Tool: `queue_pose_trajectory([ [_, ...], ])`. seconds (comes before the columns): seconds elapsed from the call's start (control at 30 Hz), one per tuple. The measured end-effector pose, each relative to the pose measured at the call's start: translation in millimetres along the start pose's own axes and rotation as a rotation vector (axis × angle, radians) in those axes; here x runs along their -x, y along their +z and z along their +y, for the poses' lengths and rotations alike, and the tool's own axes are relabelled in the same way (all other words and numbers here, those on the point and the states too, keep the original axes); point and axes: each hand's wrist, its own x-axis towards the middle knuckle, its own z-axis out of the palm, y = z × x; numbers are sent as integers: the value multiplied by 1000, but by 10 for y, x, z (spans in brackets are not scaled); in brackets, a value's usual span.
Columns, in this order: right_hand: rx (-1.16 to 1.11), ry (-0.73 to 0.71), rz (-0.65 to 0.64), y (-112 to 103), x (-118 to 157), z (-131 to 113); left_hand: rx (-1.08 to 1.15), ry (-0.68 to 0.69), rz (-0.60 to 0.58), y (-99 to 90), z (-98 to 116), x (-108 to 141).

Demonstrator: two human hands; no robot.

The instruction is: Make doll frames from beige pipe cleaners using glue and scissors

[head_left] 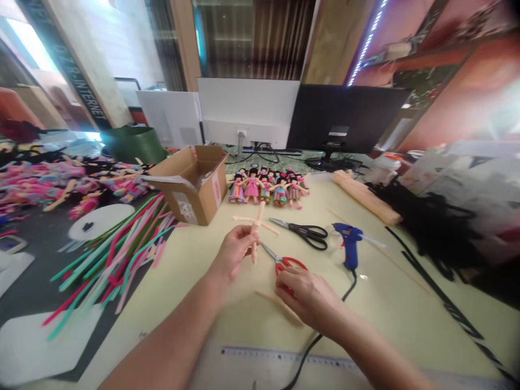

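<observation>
My left hand [236, 248] pinches a beige, cross-shaped pipe-cleaner figure [256, 223] upright above the table, with its two arms spread to the sides. Red-handled scissors [279, 261] lie just right of it, blades pointing up and left. Fingers of my right hand [303, 295] are curled on the scissor handles, which they partly cover. Beyond these are black-handled scissors [309, 234]. To the right a blue glue gun [348, 244] rests on its side. A beige strip [280, 307] lies under my right wrist.
Several small dolls [266, 187] stand at the back beside an open cardboard box [190, 187]. Colourful pipe cleaners [117, 254] are heaped at left. A beige bundle [365, 195] and black material [418, 222] lie right. The glue gun's cord [306, 357] crosses a ruler [252, 353].
</observation>
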Motion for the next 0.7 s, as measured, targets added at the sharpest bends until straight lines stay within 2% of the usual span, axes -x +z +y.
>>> queue_pose_trajectory([
  [0.1, -68, 62, 70, -161, 215, 93, 7, -40, 41, 1, 2, 0],
  [0.17, -98, 140, 46, -294, 437, 240, 0, -62, 51, -5, 1, -6],
  [0.27, -98, 267, -78, -514, 770, 619, -12, -71, 57, -15, -6, -11],
  [0.33, -51, 416, -53, -646, 881, 964, -15, -72, 68, -14, -14, -9],
  [0.43, 42, 688, 149, -771, 785, 1515, -15, -66, 73, -4, -22, -2],
  [0.53, 82, 802, 259, -806, 501, 1956, -8, -61, 67, 4, -14, 2],
  [0.6, 72, 840, 298, -807, 333, 2131, 11, -58, 61, 5, -2, -2],
  [0.7, 28, 871, 361, -807, 180, 2189, 44, -33, 53, 5, 10, -11],
])
